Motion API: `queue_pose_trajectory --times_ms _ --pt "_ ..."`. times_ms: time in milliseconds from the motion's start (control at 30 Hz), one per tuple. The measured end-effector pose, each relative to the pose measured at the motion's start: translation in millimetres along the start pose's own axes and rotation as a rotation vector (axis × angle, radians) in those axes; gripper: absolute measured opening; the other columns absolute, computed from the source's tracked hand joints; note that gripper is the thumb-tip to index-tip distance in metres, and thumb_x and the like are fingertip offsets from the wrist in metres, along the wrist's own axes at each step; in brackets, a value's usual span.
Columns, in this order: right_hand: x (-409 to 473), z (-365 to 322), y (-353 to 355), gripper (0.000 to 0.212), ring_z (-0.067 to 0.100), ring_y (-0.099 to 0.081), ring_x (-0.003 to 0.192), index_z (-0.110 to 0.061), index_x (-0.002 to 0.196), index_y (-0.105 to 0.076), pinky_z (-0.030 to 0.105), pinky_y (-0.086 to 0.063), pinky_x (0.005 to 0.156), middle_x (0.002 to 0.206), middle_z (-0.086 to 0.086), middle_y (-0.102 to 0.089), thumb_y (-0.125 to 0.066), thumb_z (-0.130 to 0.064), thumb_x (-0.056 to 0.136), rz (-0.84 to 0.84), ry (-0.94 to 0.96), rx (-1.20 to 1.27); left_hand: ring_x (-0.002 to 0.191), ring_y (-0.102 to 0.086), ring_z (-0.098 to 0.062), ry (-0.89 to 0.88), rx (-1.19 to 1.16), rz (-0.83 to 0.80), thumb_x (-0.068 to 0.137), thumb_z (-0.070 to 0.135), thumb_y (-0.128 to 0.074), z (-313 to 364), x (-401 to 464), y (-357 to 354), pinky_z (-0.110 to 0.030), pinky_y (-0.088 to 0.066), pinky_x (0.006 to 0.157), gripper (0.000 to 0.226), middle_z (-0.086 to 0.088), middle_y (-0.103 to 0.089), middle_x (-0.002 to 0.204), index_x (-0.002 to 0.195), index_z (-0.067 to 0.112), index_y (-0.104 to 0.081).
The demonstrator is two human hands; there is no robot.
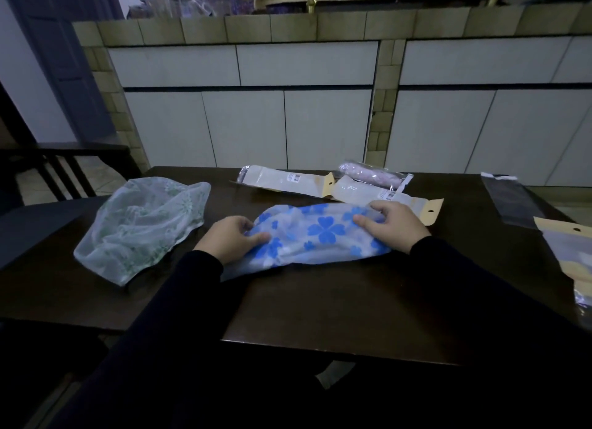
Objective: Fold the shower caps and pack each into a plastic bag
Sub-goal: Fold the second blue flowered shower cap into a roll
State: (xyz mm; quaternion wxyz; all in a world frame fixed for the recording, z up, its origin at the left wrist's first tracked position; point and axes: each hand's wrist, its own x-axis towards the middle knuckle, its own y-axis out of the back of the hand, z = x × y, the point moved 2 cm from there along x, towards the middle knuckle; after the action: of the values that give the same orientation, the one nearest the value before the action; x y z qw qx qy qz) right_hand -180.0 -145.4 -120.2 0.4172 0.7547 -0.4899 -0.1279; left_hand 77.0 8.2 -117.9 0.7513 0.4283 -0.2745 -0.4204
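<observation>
Dark sleeves reach in from the bottom of the frame, and both hands are on the blue-flowered shower cap [315, 233] at centre of the dark table [336, 300]. Left hand [230, 240] pinches its left end, right hand [392, 223] clamps its right end. Green-patterned shower cap [144, 227] lies loose at left; packed plastic bags [288, 182] sit just behind

You sit at a dark wooden counter [320, 307] in dim light. Ahead of you a wall of white panels [307, 63] runs between tan tile bands, under a tan tiled ledge [339, 25]. To your left are a dark slatted chair [61, 169], a pale tiled floor [93, 175] and a blue-grey door [61, 44]
</observation>
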Motion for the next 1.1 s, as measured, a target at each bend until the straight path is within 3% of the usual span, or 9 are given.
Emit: queue_pose_trajectory --times_ms 100,267,433,500,633,800,967,1100 --pt "8.3 -6.5 -6.1 0.022 0.011 -0.055 0.093 -0.027 0.102 -0.058 0.026 -0.046 0.082 0.108 -0.005 -0.062 -0.06 -0.041 0.086 -0.166 -0.089 -0.265 0.109 -0.058 -0.021 0.044 0.146 0.022 0.086 0.051 -0.061 5.3 0.7 -1.6 -0.029 -0.042 0.085 0.049 -0.004 -0.063 0.121 0.121 0.018 -0.059" --pt "16.7 -46.3 -14.1 0.034 0.022 -0.056 0.102 -0.023 0.118 -0.057 0.033 -0.047 0.083 0.115 0.003 -0.057 -0.05 -0.034 0.087 -0.028 0.003 -0.399 0.112 -0.054 -0.031 -0.002 0.268 0.169 0.094 0.042 -0.041 33.6 6.1 -1.9 -0.04 -0.043 0.091 0.04 -0.011 -0.059 0.121 0.122 0.016 -0.054" --pt "31.3 -58.2 -38.6 0.03 0.026 -0.056 0.099 -0.015 0.11 -0.062 0.037 -0.048 0.087 0.111 0.008 -0.061 -0.043 -0.022 0.088 -0.082 -0.095 -0.346 0.116 -0.051 -0.032 0.101 0.232 0.121 0.099 0.041 -0.038 34.1 15.6 -20.2 -0.043 -0.04 0.095 0.039 -0.013 -0.057 0.124 0.123 0.014 -0.052" --pt "33.1 -52.6 -44.5 0.025 0.025 -0.054 0.098 -0.014 0.105 -0.063 0.037 -0.047 0.088 0.108 0.008 -0.057 -0.044 -0.02 0.089 -0.04 -0.088 -0.27 0.11 -0.055 -0.033 0.105 0.143 0.171 0.099 0.038 -0.04 25.3 17.3 -24.1 -0.042 -0.043 0.092 0.036 -0.014 -0.061 0.117 0.116 0.01 -0.054" --pt "33.7 -37.1 -54.2 0.017 0.019 -0.051 0.101 -0.016 0.1 -0.061 0.037 -0.045 0.094 0.107 0.003 -0.053 -0.047 -0.023 0.094 0.0 0.047 -0.16 0.102 -0.055 -0.032 -0.053 0.015 0.257 0.099 0.028 -0.043 13.3 16.5 -30.4 -0.04 -0.04 0.089 0.024 -0.013 -0.057 0.112 0.109 0.01 -0.056" --pt "34.9 -28.9 -55.4 0.013 0.014 -0.056 0.089 -0.019 0.102 -0.056 0.029 -0.047 0.081 0.099 0.0 -0.06 -0.046 -0.026 0.098 0.05 -0.008 -0.056 0.1 -0.056 -0.032 -0.053 0.035 0.274 0.101 0.029 -0.039 2.1 23.4 -31.2 -0.038 -0.039 0.081 0.023 -0.012 -0.059 0.107 0.108 0.012 -0.053" --pt "35.3 -28.6 -50.2 0.021 0.019 -0.058 0.086 -0.022 0.109 -0.055 0.028 -0.042 0.071 0.099 0.001 -0.065 -0.04 -0.034 0.101 0.094 0.032 -0.245 0.091 -0.062 -0.03 -0.031 0.19 0.296 0.101 0.042 -0.035 1.8 28.1 -25.3 -0.036 -0.041 0.068 0.03 -0.008 -0.067 0.093 0.106 0.018 -0.053" --pt "34.6 -27.2 -49.5 0.022 0.016 -0.058 0.088 -0.024 0.11 -0.059 0.025 -0.04 0.069 0.1 -0.001 -0.065 -0.045 -0.037 0.098 0.143 0.087 -0.321 0.087 -0.061 -0.026 -0.062 0.245 0.345 0.093 0.045 -0.052 -3.9 31.8 -21.3 -0.035 -0.046 0.067 0.026 -0.003 -0.065 0.089 0.095 0.02 -0.059"
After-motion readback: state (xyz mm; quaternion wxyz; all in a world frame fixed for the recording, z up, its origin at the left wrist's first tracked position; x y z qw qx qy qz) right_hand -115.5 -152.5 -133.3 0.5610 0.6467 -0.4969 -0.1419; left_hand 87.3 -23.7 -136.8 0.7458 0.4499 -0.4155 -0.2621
